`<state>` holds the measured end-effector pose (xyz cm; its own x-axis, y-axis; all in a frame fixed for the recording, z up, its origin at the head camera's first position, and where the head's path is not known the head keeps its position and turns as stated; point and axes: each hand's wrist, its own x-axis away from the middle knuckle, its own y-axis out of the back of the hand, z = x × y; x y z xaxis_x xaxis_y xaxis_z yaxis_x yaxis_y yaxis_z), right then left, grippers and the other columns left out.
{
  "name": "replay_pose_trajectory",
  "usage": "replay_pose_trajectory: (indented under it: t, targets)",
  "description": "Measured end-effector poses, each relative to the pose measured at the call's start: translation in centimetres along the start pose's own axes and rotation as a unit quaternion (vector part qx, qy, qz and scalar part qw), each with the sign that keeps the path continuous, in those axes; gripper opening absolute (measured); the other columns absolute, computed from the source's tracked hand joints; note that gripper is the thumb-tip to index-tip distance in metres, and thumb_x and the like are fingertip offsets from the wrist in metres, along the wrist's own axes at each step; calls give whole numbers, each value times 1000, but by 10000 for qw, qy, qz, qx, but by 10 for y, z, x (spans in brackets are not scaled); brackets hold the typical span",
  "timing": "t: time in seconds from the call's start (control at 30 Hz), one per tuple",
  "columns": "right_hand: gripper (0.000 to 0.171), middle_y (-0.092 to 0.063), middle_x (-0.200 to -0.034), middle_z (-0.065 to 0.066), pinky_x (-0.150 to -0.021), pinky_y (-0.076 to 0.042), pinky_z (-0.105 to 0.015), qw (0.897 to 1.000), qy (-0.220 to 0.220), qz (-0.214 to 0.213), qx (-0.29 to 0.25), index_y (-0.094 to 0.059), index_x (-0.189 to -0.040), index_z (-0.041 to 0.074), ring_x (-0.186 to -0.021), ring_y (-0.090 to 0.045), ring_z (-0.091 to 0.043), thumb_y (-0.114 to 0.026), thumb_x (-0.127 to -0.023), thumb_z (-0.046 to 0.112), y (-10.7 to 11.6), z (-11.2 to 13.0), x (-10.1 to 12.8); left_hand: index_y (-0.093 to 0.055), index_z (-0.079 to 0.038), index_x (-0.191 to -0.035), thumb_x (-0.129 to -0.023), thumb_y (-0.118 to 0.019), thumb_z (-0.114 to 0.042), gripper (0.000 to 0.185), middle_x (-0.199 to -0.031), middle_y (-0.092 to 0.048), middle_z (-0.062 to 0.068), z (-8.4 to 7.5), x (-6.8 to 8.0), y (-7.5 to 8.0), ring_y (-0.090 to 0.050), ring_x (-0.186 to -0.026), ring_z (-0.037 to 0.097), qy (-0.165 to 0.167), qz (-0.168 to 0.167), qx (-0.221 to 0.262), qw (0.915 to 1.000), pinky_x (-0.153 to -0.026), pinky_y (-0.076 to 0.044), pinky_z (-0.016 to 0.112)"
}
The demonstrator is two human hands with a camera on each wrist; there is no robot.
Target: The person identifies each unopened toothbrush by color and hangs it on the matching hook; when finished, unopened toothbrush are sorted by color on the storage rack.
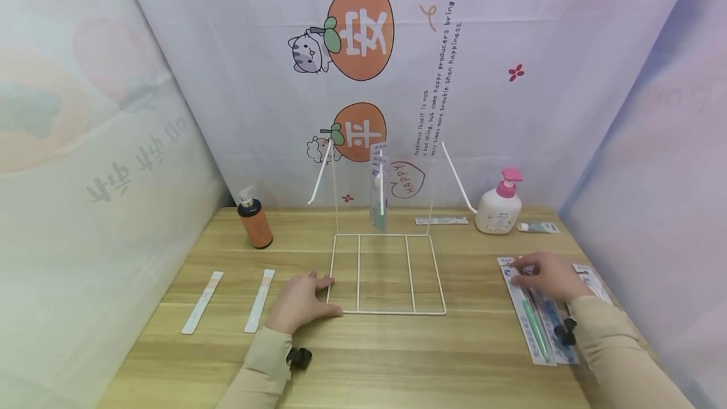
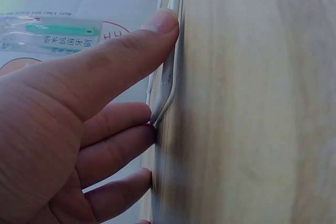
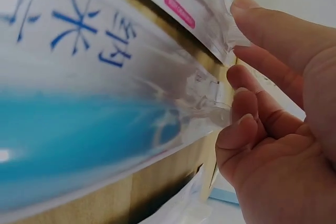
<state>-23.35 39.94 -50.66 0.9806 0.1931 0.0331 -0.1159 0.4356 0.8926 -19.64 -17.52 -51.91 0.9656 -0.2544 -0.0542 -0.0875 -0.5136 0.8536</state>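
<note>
Head view shows the right hand [image 1: 548,275] at the far end of the green toothbrush pack [image 1: 534,324], thumb and finger pinching its clear plastic edge. The pack lies on the worktop [image 1: 397,365], its long axis running from those fingertips toward the person and slightly rightward, beside a blue toothbrush pack [image 1: 551,324]. Well to the left stands the white wire rack [image 1: 392,314]; the left hand [image 1: 301,302], fingers fairly straight, rests against its near-left corner, far from the packs.
</note>
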Motion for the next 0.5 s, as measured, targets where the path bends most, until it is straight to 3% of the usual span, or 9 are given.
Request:
replay_pose_trajectory:
  t: [0.13, 0.2, 0.37, 0.5]
  targets:
    - [50, -75, -117, -17, -67, -50, -37, 9999, -2, -90, -132, -77, -130, 4, -86, -62, -22, -86, -93, 36, 1, 1, 2, -77, -16, -137, -73, -98, -55, 79, -145, -60, 35, 0, 1, 0, -61, -133, 52, 19, 31, -9, 10000, -105, -54, 59]
    - [51, -75, -120, -19, -69, -54, -41, 9996, -5, -179, -222, -76, -133, 5, -89, -67, -25, -85, -94, 37, 3, 2, 3, -77, -16, -137, -73, -98, -55, 78, -145, -60, 35, -1, 1, 0, -61, -133, 52, 17, 30, -23, 10000, -105, -54, 59]
    - [55, -71, -133, -27, -87, -61, -57, 9974, 158, -456, -531, -71, -139, 3, -107, -74, -41, -81, -99, 39, 7, 9, 8, -77, -15, -137, -73, -98, -54, 78, -145, -60, 35, -1, 0, 1, -61, -133, 52, -7, 18, -20, 10000, -105, -53, 59]
    - [57, -69, -135, -30, -81, -65, -44, 9943, 224, -516, -905, -68, -142, 1, -109, -75, -43, -80, -100, 37, 11, 20, 12, -77, -15, -137, -73, -98, -54, 78, -144, -61, 35, 0, 0, 0, -61, -132, 51, -29, 2, -36, 10000, -105, -54, 59]
